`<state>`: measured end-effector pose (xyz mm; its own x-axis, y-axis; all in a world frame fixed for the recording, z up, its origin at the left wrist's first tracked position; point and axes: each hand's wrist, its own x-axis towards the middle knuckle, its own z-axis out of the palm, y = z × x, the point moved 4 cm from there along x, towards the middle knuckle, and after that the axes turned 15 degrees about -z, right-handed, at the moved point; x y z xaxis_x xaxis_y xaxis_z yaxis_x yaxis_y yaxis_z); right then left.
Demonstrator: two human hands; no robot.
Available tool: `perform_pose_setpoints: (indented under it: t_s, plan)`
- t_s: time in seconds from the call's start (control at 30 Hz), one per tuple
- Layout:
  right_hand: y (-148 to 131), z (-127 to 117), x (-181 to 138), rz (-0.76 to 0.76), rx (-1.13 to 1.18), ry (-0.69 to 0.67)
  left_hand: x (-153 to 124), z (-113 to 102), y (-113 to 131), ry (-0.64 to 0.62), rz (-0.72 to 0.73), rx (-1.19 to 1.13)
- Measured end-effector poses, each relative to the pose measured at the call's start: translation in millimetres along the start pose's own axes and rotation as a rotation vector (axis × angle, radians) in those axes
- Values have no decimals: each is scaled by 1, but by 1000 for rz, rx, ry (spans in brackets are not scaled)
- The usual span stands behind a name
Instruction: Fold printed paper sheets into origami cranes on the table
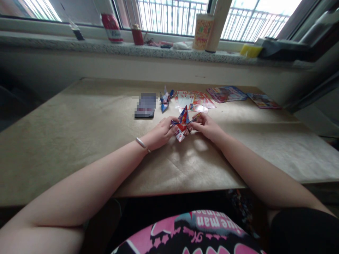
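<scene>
Between my hands, just above the table, is an origami crane folded from glossy red, blue and white printed paper, its points spread out. My left hand pinches its left side, and a silver bangle circles that wrist. My right hand pinches the right-hand point with thumb and fingers. Just beyond stands a second folded paper crane, blue and white with some red. To its left lies a dark phone, its screen blurred out.
Printed sheets lie behind my hands, with colourful leaflets and another leaflet farther right on the table. A sill holds a red can, a red bottle, a patterned cup and a yellow item.
</scene>
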<state>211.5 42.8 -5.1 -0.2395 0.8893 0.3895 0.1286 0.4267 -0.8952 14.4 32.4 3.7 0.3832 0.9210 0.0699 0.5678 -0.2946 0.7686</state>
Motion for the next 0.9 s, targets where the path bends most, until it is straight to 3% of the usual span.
perform_pose_setpoints:
  t_s: [0.3, 0.57, 0.63, 0.8, 0.9]
  plan:
    - [-7, 5, -2, 105, 152, 115, 1, 5, 6, -161, -64, -413]
    - [-6, 7, -3, 123, 70, 151, -1, 7, 6, -276, 57, -570]
    - [-6, 7, -3, 96, 64, 151, -1, 8, 5, -266, 44, -535]
    - [-7, 8, -2, 77, 115, 115, 2, 4, 0, -105, -31, -401]
    - [-9, 8, -2, 35, 163, 100, 4, 3, 1, -119, -46, -459]
